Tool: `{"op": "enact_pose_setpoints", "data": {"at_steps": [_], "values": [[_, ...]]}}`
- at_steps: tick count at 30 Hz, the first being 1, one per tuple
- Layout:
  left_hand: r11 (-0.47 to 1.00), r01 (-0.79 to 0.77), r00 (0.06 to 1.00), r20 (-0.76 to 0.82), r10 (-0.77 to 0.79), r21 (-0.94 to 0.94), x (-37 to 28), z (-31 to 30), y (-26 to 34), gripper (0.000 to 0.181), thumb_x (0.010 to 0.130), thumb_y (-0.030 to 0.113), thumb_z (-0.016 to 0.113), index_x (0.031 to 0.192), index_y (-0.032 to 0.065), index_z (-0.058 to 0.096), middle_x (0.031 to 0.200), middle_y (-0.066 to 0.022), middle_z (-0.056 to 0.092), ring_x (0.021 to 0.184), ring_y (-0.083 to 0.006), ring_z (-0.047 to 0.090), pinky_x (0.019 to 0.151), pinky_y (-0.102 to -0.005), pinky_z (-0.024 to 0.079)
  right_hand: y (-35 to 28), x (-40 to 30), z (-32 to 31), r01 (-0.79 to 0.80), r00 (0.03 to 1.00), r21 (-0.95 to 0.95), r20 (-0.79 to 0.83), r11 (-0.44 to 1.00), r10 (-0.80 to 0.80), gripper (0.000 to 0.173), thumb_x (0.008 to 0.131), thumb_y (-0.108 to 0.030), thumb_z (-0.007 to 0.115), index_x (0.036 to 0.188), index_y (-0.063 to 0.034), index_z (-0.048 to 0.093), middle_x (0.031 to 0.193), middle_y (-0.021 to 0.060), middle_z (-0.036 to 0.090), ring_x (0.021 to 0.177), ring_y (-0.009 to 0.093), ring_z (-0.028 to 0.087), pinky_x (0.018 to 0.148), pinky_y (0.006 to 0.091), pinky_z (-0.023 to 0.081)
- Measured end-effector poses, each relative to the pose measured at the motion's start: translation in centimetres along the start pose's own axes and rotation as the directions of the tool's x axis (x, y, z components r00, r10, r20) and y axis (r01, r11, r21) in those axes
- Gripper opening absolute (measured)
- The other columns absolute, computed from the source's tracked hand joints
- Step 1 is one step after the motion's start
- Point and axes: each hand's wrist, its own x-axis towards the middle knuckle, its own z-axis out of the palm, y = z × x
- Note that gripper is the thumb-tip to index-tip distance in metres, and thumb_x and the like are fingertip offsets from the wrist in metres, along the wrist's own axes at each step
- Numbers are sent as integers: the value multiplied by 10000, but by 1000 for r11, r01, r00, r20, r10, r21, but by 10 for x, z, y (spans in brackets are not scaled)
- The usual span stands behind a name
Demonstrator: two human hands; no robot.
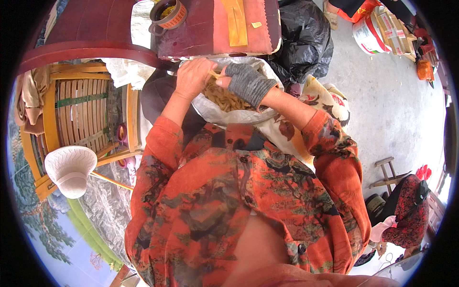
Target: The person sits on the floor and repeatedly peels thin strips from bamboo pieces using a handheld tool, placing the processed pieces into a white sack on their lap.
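A small pale-yellow strip point(215, 74) is pinched between my two hands. My left hand point(195, 77) is bare, its fingers curled around the strip's upper left end. On my right hand point(247, 83) is a grey knitted fingerless glove point(247, 84); thumb and fingertips close on the strip's other side. Beneath both hands sits an open white sack point(229, 116) on my lap, holding many tan curled strips point(224, 97). My hands and wrists hide part of its contents.
Beyond the sack stands a padded maroon surface point(193, 39) bearing a mug point(168, 18) and a grooved wooden board point(235, 23). A black plastic bag point(304, 39) lies to its right. At left are a wooden slatted chair point(82, 107) and a white hat point(71, 170). Another person point(405, 211) is at lower right.
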Motion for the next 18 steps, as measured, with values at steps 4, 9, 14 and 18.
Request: {"op": "enact_pose_setpoints", "data": {"at_steps": [4, 9, 14, 18], "values": [[903, 272, 943, -96, -320, -332, 11, 10, 2, 138, 782, 123, 610, 893, 57, 564, 778, -34, 591, 698, -161, 582, 635, -292, 462, -31, 22, -41, -644, 754, 493, 279, 585, 595, 240, 831, -290, 585, 780, -56, 565, 533, -23, 461, 459, 55, 413, 414, 204, 311], [-372, 373, 535, 525, -662, -850, 22, -9, 28, 391, 904, 325, 494, 1178, 47, 477, 963, -18, 560, 814, -118, 541, 730, -267, 461, -13, 22, -43, -463, 854, 442, -10, 768, 521, 237, 856, -279, 555, 831, -43, 568, 615, 27, 531, 532, 107, 490, 500, 239, 387], [-304, 444, 558, 526, -643, -843, 21, -1, 66, 278, 922, 261, 452, 975, 0, 534, 844, -92, 570, 718, -186, 537, 709, -316, 450, -18, 8, -18, -217, 974, -133, 35, 967, 223, 278, 862, -301, 533, 1032, -82, 530, 806, 85, 598, 716, 185, 591, 655, 326, 465], [-556, 102, 468, 533, -705, -825, 21, -4, 38, 235, 933, 229, 417, 796, 39, 440, 738, -91, 488, 675, -228, 513, 728, -411, 467, -24, 15, -33, -518, 805, 24, 354, 855, 477, 257, 820, -285, 578, 905, -43, 559, 675, 60, 580, 540, 130, 553, 516, 264, 454]]}}
